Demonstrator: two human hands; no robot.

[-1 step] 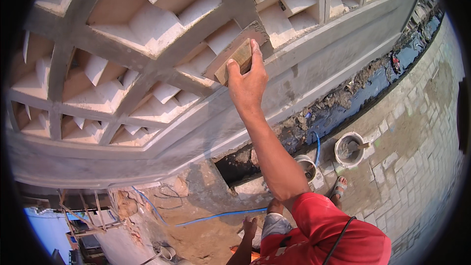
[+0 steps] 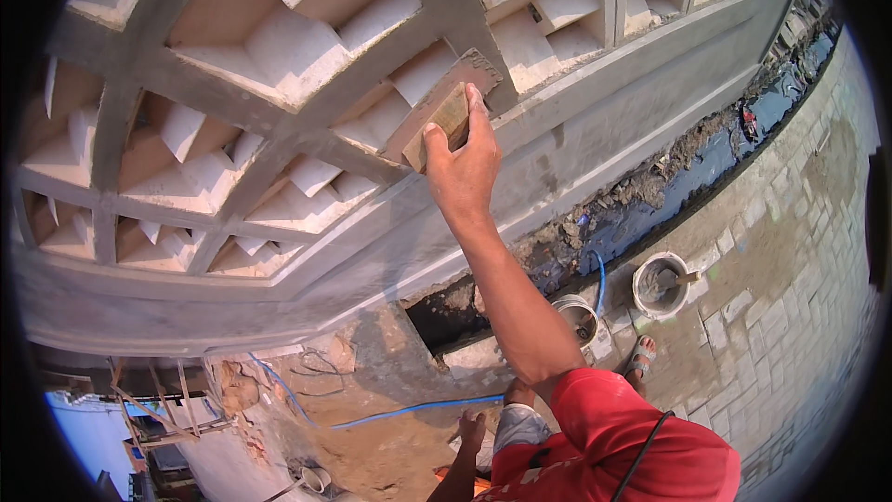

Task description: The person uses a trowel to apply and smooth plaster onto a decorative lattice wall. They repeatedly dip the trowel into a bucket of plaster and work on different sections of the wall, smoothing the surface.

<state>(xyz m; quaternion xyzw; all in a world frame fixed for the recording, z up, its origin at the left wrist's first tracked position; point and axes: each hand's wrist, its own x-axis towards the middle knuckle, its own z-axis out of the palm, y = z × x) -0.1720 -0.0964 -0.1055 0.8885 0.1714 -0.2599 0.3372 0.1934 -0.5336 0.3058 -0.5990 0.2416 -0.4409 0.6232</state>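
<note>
Raised at arm's length, my right hand [image 2: 465,172] is closed around the wooden grip of a plastering float [image 2: 437,112]. Wet grey mortar clings to the upper end of its flat board. The board lies at a slant against a grey rendered rib of the openwork block wall [image 2: 279,135], beside one of the recessed openings. My left hand [image 2: 472,429] hangs low near my shorts, small and partly shadowed; whether its fingers are closed does not show.
A ditch [image 2: 650,218] with dark water and rubble runs along the wall's foot. Two buckets stand on the near side, one [image 2: 662,284] holding grey mix and a tool, the other [image 2: 576,319] partly behind my arm. A blue hose [image 2: 418,405] crosses the ground. Paving [image 2: 780,316] lies right.
My right hand and the float have shifted slightly down and to the left along the rib. My left hand stays low.
</note>
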